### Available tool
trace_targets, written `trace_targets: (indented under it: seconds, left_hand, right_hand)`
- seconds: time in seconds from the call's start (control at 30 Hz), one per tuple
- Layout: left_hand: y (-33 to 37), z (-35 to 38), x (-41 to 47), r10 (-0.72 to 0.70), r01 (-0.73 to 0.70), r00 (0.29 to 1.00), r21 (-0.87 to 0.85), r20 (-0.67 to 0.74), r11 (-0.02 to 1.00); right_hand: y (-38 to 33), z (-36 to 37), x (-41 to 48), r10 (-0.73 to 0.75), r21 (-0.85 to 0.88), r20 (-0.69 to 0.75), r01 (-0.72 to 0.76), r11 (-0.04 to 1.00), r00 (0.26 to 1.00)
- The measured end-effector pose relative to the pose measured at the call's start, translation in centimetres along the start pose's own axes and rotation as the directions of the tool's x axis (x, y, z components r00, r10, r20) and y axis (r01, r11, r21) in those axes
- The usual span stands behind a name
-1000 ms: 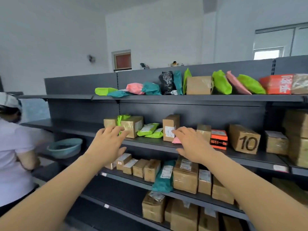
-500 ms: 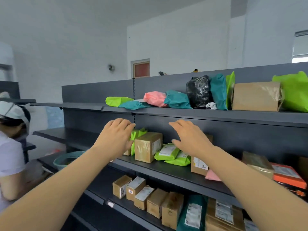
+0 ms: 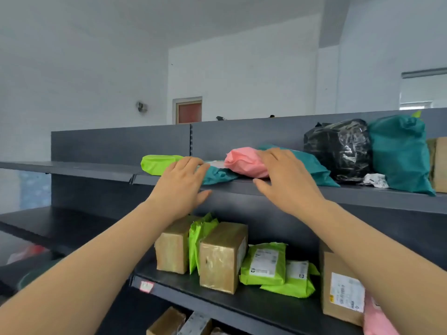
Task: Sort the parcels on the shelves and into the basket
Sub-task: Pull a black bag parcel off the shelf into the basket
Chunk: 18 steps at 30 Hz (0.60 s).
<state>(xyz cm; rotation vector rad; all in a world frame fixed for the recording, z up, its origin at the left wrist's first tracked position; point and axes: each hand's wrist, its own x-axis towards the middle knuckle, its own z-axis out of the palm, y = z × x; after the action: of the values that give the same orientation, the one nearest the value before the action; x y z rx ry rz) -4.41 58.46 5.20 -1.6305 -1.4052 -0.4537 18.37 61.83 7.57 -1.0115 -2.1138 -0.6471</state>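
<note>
Head view: at the top shelf's point(image 3: 362, 198) front edge, left hand point(image 3: 180, 187) rests spread-fingered on teal parcel point(image 3: 219, 174), right hand point(image 3: 287, 182) likewise on pink parcel point(image 3: 243, 163).

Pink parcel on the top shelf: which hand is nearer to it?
Right. The right hand has its fingers on the pink parcel, at its right end; the left hand is to its left, fingers over the flat teal bag, apart from the pink one.
</note>
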Motion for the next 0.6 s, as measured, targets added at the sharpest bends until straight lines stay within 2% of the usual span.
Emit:
trace_targets:
  seconds: [0.23,0.4,0.53,0.6]
  left_hand:
    - [-4.3,7.5,4.6,0.093,-0.085,0.995,-0.188,0.035,0.978]
    - [-4.9,10.1,5.5,0.143,-0.117,0.989,-0.436,0.028,0.892]
    - [-5.0,12.0,4.8,0.16,-0.178,0.984,-0.469,-0.077,0.865]
    - [-5.0,12.3,4.6,0.164,-0.173,0.985,-0.472,-0.061,0.864]
  right_hand:
    - [-1.2,3.7,6.3,0.142,-0.205,0.08,-0.123,0.971,0.987]
    - [-0.9,5.7,9.2,0.209,-0.265,0.153,-0.163,0.95,0.966]
    - [-0.9,7.1,10.3,0.265,-0.268,0.203,-0.207,0.941,0.943]
    - [-1.3,7.6,10.3,0.278,-0.315,0.19,-0.21,0.926,0.942]
